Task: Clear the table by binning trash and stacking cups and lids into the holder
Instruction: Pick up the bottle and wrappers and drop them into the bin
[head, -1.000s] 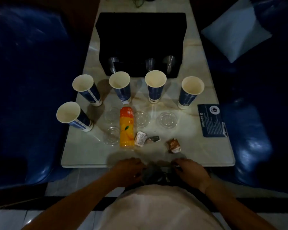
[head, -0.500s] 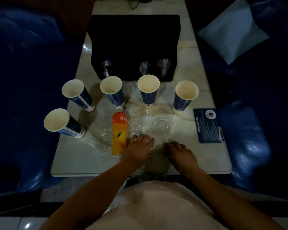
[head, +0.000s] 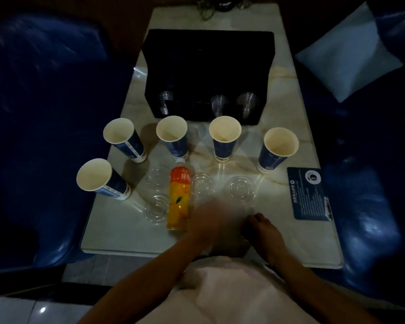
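Observation:
Several blue paper cups stand open on the marble table point(head: 117, 228), among them one at the near left point(head: 98, 180) and one at the right point(head: 277, 148). Clear lids lie flat between them, such as the lid point(head: 241, 189) and the lid point(head: 156, 209). An orange juice bottle point(head: 179, 199) lies on its side. The black holder point(head: 208, 76) stands at the back with clear cups in its slots. My left hand point(head: 212, 222) is motion-blurred beside the bottle. My right hand point(head: 263, 230) rests curled on the table. The small wrappers are hidden under both hands.
A dark blue card point(head: 310, 194) lies flat at the table's right edge. Blue padded seats flank the table on both sides, and a pale pillow point(head: 346, 52) rests on the right one. Dark items sit at the table's far end.
Both hands rose from below the table's front edge onto the spot where the wrappers lay. The wrappers are no longer visible. My left hand is now blurred in motion.

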`<state>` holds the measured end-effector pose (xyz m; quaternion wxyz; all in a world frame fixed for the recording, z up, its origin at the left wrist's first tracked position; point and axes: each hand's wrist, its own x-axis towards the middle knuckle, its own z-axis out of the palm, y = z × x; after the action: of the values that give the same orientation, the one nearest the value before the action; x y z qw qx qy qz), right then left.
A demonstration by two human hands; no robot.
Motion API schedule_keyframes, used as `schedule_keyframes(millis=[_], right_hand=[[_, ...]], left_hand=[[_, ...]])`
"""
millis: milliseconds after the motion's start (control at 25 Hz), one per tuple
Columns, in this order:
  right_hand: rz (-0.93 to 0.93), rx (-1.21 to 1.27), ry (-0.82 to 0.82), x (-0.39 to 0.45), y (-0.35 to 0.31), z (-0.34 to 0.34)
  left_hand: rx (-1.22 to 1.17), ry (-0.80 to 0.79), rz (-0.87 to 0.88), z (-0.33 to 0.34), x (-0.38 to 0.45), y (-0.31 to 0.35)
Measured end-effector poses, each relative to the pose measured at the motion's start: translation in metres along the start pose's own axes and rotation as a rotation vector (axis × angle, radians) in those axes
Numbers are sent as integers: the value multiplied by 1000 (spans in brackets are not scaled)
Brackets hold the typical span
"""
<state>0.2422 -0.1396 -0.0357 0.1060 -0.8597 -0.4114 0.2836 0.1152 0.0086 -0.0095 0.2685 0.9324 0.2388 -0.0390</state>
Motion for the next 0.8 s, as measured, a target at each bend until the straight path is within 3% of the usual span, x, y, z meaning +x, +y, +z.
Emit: schedule_keyframes(millis=[160, 240, 360, 640, 800], right_hand=[[19, 190, -59, 4, -13, -7], [49, 437, -92, 10, -30, -14], [24, 639, -140, 25, -63, -19], [-57, 458, -208, 53, -109, 5], [-62, 294, -139, 50, -109, 19]], left_hand=[[-472, 291, -225, -30, -14, -18], [-626, 310, -429, -50, -23, -38], [-618, 282, -637, -69, -28, -65], [-719, 127, -771, -72, -22, -77], [-832, 75, -797, -66, -19, -84]])
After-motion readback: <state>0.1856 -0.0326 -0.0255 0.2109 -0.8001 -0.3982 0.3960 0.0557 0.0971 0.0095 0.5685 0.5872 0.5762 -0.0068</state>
